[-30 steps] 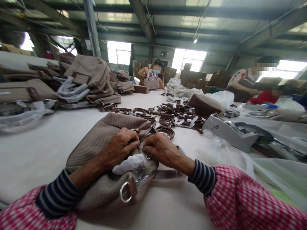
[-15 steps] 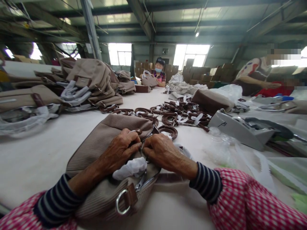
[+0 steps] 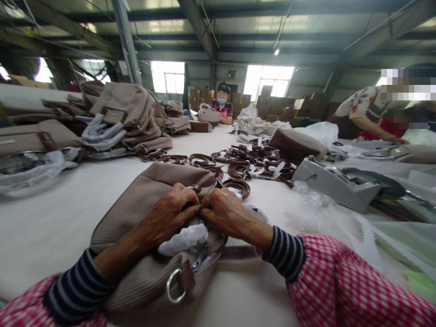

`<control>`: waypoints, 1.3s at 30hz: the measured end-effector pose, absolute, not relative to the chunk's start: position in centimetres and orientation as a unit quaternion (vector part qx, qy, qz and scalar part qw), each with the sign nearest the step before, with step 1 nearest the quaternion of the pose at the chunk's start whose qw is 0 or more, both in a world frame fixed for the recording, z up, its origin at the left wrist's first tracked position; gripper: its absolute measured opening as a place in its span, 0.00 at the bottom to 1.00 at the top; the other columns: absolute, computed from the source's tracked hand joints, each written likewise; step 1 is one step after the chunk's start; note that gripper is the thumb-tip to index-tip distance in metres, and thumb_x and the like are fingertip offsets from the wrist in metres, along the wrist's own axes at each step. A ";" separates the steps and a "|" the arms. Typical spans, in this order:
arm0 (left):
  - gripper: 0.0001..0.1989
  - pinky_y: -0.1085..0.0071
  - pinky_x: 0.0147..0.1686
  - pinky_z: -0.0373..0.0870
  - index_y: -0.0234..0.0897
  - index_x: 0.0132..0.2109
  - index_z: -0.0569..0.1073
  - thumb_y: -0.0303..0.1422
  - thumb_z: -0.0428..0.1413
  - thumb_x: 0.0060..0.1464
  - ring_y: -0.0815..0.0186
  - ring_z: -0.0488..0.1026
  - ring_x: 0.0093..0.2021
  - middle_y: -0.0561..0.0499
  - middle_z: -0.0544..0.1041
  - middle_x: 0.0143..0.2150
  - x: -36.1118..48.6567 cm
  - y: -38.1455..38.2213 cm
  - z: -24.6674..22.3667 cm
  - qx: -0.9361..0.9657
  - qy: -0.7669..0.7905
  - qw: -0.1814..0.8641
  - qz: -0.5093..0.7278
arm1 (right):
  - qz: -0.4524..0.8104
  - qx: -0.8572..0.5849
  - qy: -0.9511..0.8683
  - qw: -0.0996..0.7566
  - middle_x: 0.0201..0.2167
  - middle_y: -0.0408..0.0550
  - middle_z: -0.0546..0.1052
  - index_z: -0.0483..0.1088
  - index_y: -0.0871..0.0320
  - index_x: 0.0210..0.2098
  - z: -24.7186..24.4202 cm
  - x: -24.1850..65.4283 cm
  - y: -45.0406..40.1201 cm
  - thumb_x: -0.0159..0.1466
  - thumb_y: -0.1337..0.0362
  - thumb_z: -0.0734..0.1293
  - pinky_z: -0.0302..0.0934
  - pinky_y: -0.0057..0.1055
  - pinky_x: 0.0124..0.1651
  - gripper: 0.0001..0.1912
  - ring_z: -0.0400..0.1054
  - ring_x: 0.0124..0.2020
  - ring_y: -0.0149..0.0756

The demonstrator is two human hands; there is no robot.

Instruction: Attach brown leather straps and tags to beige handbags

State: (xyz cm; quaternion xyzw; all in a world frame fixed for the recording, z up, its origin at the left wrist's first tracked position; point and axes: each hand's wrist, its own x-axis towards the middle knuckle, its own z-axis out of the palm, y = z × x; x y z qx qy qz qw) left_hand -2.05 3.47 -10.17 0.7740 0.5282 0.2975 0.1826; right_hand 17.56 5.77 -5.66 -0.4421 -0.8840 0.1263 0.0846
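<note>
A ribbed taupe bag (image 3: 131,206) lies on the white table before me, its zipper (image 3: 206,260) partly open. Near the bag's opening, the fingers of my left hand (image 3: 173,206) are bent and pressed together. My right hand (image 3: 228,211) meets it there, fingertips pinched and almost touching the left ones. What the fingertips hold is hidden. White wrapping (image 3: 184,240) covers a handle just below my hands. A silver ring (image 3: 167,286) on a brown tab hangs at the bag's near end.
Coiled brown straps (image 3: 238,170) lie beyond the bag. Taupe bags (image 3: 126,106) are heaped at the left. A grey tape dispenser (image 3: 327,184) and clear plastic (image 3: 306,213) sit at the right. One person (image 3: 223,106) is across the table, another (image 3: 361,111) at the right.
My right hand and sleeve have shifted slightly left, while both hands stay at the bag's opening. At the right, the other person's arm has moved lower. The view has shifted a little.
</note>
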 end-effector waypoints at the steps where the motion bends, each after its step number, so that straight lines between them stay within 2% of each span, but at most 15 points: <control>1: 0.15 0.54 0.49 0.65 0.36 0.39 0.78 0.42 0.54 0.65 0.52 0.69 0.47 0.44 0.72 0.42 -2.0 3.5 -10.1 0.777 0.525 0.181 0.295 | 0.136 -0.440 -0.884 0.083 0.34 0.50 0.80 0.81 0.62 0.37 -5.7 17.5 5.9 0.67 0.68 0.69 0.49 0.31 0.37 0.07 0.65 0.33 0.33; 4: 0.14 0.56 0.48 0.65 0.37 0.38 0.78 0.42 0.54 0.65 0.52 0.68 0.47 0.44 0.72 0.41 -2.0 3.6 -10.2 0.781 0.524 0.174 0.292 | 0.181 -0.441 -0.873 0.098 0.32 0.49 0.80 0.82 0.63 0.36 -6.4 17.2 6.5 0.65 0.71 0.70 0.51 0.29 0.37 0.06 0.67 0.33 0.33; 7: 0.14 0.57 0.48 0.65 0.37 0.39 0.78 0.42 0.54 0.65 0.53 0.69 0.48 0.45 0.73 0.41 -2.1 3.6 -10.3 0.788 0.519 0.174 0.281 | 0.223 -0.425 -0.864 0.150 0.31 0.48 0.79 0.81 0.62 0.35 -7.7 17.1 7.1 0.63 0.73 0.71 0.51 0.28 0.36 0.05 0.68 0.33 0.33; 12: 0.16 0.56 0.49 0.66 0.38 0.41 0.78 0.43 0.52 0.68 0.54 0.69 0.47 0.45 0.72 0.42 -2.3 3.5 -10.1 0.780 0.531 0.176 0.281 | 0.267 -0.367 -0.856 0.247 0.27 0.42 0.74 0.75 0.62 0.28 -9.9 17.7 7.2 0.62 0.77 0.71 0.50 0.27 0.37 0.08 0.63 0.30 0.29; 16: 0.11 0.57 0.48 0.66 0.38 0.44 0.79 0.40 0.57 0.64 0.56 0.69 0.46 0.47 0.71 0.44 -2.8 3.0 -9.7 0.773 0.547 0.174 0.270 | 0.312 -0.344 -0.830 0.309 0.26 0.39 0.73 0.72 0.62 0.28 -11.3 18.3 6.8 0.64 0.76 0.72 0.49 0.27 0.36 0.10 0.63 0.30 0.27; 20: 0.07 0.57 0.53 0.62 0.43 0.48 0.81 0.34 0.59 0.66 0.55 0.66 0.51 0.50 0.77 0.46 -3.3 3.0 -9.9 0.823 0.500 0.119 0.244 | 0.311 -0.332 -0.816 0.356 0.26 0.38 0.72 0.72 0.61 0.29 -12.2 18.4 6.6 0.64 0.76 0.74 0.49 0.26 0.36 0.11 0.64 0.31 0.27; 23: 0.07 0.58 0.53 0.61 0.44 0.49 0.82 0.31 0.61 0.67 0.55 0.64 0.51 0.52 0.79 0.48 -3.4 3.3 -10.6 0.844 0.483 0.065 0.225 | 0.292 -0.324 -0.826 0.356 0.25 0.37 0.70 0.70 0.61 0.27 -12.4 18.3 6.7 0.63 0.77 0.74 0.48 0.26 0.36 0.13 0.62 0.30 0.27; 27: 0.06 0.61 0.46 0.62 0.44 0.47 0.83 0.30 0.62 0.67 0.55 0.65 0.50 0.51 0.80 0.45 -3.3 3.5 -11.2 0.838 0.501 0.020 0.214 | 0.285 -0.318 -0.834 0.350 0.25 0.37 0.69 0.68 0.61 0.27 -12.3 18.2 6.8 0.64 0.76 0.74 0.48 0.27 0.36 0.14 0.61 0.29 0.27; 31: 0.04 0.63 0.40 0.61 0.42 0.43 0.83 0.30 0.63 0.66 0.54 0.65 0.50 0.51 0.80 0.42 -2.8 3.4 -11.0 0.836 0.515 -0.020 0.189 | 0.290 -0.333 -0.832 0.337 0.27 0.39 0.73 0.73 0.61 0.30 -12.1 18.3 6.8 0.66 0.75 0.74 0.51 0.26 0.37 0.10 0.64 0.31 0.28; 34: 0.07 0.64 0.39 0.61 0.39 0.39 0.81 0.30 0.60 0.68 0.55 0.66 0.50 0.49 0.79 0.41 -2.6 3.5 -10.7 0.833 0.528 -0.046 0.158 | 0.290 -0.347 -0.835 0.313 0.28 0.40 0.76 0.76 0.61 0.33 -11.6 18.5 6.7 0.66 0.75 0.73 0.54 0.25 0.38 0.06 0.66 0.31 0.29; 39: 0.06 0.66 0.39 0.62 0.41 0.43 0.82 0.31 0.59 0.69 0.55 0.66 0.53 0.50 0.80 0.44 -2.9 4.1 -11.1 0.839 0.527 -0.029 0.135 | 0.270 -0.342 -0.856 0.279 0.35 0.45 0.81 0.80 0.62 0.39 -10.7 18.6 6.7 0.67 0.76 0.71 0.58 0.26 0.43 0.06 0.71 0.37 0.31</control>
